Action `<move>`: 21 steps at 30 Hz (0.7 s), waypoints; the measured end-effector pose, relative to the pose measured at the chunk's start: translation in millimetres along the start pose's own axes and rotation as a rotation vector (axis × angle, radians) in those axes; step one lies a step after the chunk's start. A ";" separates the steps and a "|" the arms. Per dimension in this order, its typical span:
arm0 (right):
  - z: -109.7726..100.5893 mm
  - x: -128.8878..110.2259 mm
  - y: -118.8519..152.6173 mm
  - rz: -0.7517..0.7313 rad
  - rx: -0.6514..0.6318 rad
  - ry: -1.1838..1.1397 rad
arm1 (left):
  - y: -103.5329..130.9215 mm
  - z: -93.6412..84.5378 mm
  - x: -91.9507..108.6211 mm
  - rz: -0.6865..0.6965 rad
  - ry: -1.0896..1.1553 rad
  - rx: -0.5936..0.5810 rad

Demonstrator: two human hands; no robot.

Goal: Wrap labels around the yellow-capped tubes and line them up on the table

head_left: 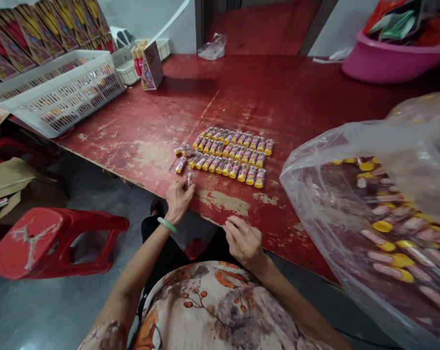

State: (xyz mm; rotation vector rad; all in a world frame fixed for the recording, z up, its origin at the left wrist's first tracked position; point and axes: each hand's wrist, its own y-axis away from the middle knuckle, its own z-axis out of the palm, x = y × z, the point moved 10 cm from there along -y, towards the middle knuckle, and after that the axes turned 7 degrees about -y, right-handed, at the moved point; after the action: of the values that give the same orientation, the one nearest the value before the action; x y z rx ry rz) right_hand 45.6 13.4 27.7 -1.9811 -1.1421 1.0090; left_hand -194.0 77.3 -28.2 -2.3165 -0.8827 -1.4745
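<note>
Red table point(296, 99): at its near edge, your left hand point(180, 197) pinches a small tube point(189, 180), just nearer than the left end of the tube rows point(227, 166). Pinch lightly, clear of neighbours. Your right hand point(243, 237) curls; cannot tell whether it grasps anything. Right: clear bag point(314, 146) of tubes.

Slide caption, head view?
Left hand touches a small tube near rows of yellow-ended tubes on a worn red table; right hand at the edge.
</note>
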 end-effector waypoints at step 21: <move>-46.9 82.7 55.6 0.279 -0.324 0.636 | -65.7 -25.4 25.6 0.534 -0.582 0.418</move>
State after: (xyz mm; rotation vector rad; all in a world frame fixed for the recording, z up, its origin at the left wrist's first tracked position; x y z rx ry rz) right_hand 135.5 57.0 -18.5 -2.5113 -0.7121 0.2618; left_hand -245.2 124.8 -0.7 -2.3980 -0.5429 -0.3641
